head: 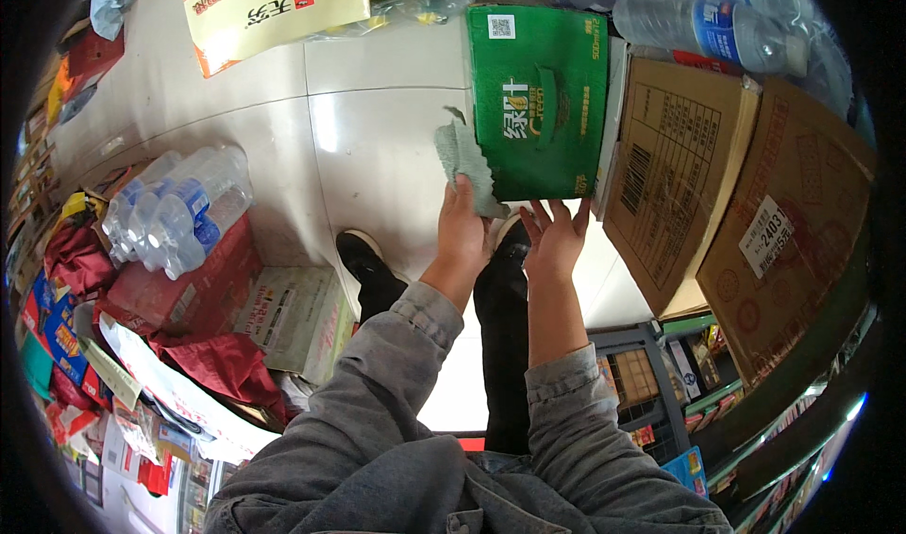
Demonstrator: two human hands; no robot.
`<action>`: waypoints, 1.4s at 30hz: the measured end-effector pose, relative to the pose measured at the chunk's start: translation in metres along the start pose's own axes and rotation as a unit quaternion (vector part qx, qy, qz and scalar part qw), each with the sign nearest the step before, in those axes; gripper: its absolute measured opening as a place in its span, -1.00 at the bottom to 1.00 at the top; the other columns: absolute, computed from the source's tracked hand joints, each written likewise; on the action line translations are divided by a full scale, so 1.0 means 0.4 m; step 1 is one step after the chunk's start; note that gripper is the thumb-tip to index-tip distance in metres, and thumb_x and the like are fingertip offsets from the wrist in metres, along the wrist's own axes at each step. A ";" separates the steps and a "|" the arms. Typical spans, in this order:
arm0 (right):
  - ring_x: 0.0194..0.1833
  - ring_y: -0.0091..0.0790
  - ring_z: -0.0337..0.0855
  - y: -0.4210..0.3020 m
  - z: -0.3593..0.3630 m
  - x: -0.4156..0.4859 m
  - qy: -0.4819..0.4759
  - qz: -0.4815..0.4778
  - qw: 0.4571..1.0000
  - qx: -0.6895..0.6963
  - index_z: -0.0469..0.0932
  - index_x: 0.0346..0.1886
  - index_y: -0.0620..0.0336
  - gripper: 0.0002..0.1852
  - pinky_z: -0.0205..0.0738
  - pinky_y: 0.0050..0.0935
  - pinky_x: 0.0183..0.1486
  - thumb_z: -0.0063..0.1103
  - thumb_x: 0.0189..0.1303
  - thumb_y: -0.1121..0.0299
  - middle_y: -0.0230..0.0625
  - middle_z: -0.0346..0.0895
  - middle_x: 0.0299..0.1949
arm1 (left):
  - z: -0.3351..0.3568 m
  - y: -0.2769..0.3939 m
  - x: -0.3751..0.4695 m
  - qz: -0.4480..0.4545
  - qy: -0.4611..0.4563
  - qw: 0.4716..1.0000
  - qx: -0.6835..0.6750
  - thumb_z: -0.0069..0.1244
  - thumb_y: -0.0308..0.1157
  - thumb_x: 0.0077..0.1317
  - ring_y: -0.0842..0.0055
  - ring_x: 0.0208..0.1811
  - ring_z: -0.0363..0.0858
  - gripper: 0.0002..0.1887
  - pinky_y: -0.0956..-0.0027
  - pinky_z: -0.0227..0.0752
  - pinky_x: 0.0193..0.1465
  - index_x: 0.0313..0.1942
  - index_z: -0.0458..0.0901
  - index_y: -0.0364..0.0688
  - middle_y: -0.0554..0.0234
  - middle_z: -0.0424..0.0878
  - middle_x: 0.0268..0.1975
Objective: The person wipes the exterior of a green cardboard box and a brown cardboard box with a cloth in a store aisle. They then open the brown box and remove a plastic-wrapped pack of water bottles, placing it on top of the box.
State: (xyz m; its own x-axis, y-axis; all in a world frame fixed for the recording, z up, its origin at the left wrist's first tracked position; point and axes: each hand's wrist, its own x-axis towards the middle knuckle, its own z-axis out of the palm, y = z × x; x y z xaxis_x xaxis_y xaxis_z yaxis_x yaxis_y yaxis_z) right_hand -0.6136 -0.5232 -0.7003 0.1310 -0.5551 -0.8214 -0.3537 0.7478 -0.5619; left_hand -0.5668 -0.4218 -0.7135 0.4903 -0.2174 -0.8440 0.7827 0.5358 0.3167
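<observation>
My left hand (463,233) grips a crumpled grey-green cloth or paper sheet with ragged edges (463,155), thumb on top. The sheet lies against the left side of a green cardboard carton with a handle slot (495,166). My right hand (555,233) has its fingers spread at the carton's near edge; the fingertips are partly hidden there, and whether they bear any of its weight cannot be told. Beside the green carton, on the right, stands a brown cardboard box with a printed table and barcode (655,173).
Another brown box (786,251) stands farther right, with bottled water (708,28) behind. On the left, a shrink-wrapped pack of bottles (180,205) rests on a red box (184,286). A pale yellow carton (269,17) is at the top. My feet stand on floor tiles (382,145).
</observation>
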 end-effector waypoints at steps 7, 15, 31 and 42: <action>0.36 0.08 0.23 0.004 -0.002 0.073 0.029 0.046 0.994 0.093 0.02 0.51 -0.04 -0.32 0.39 0.19 0.22 -0.03 0.44 -0.02 -0.17 0.05 0.46 | -0.024 -0.010 0.062 0.112 -0.020 0.931 0.346 -0.18 -0.22 0.53 0.09 0.40 0.27 -0.51 0.21 0.22 0.39 0.38 0.26 -0.23 -0.09 0.33 0.34; 0.46 0.02 0.11 0.015 0.005 0.172 -0.143 0.050 0.963 0.222 0.11 0.49 -0.11 -0.17 0.15 0.37 0.30 -0.01 0.28 -0.33 -0.24 0.09 0.49 | 0.009 0.037 0.142 0.165 -0.021 0.853 0.494 0.02 -0.33 0.38 0.01 0.36 0.29 -0.48 0.14 0.28 0.34 0.31 0.32 -0.17 -0.14 0.36 0.31; 0.43 0.02 0.21 0.005 0.016 0.145 0.032 0.114 0.993 0.026 0.06 0.51 -0.15 -0.14 -0.15 0.67 0.21 -0.17 0.28 -0.42 -0.35 0.17 0.49 | -0.056 0.021 0.161 0.203 -0.057 0.836 0.507 0.02 -0.36 0.39 0.03 0.29 0.38 -0.51 0.16 0.31 0.30 0.30 0.33 -0.10 -0.05 0.35 0.31; 0.46 -0.01 0.13 -0.007 0.050 0.098 0.065 0.154 0.985 0.041 0.05 0.51 -0.06 -0.20 -0.22 0.64 0.30 -0.19 0.37 -0.32 -0.26 0.15 0.48 | -0.062 0.020 0.153 0.195 -0.026 0.861 0.470 -0.02 -0.38 0.42 0.20 0.18 0.52 -0.58 0.26 0.35 0.25 0.27 0.39 -0.12 0.05 0.53 0.17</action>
State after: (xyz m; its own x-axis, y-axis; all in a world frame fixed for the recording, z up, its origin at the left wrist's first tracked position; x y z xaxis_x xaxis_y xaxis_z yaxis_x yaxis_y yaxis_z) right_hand -0.5887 -0.5398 -0.7328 -0.0917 -0.3344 -0.9380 -0.2816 0.9122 -0.2977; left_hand -0.5399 -0.4106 -0.7735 0.7834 -0.2206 -0.5810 0.5068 -0.3145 0.8027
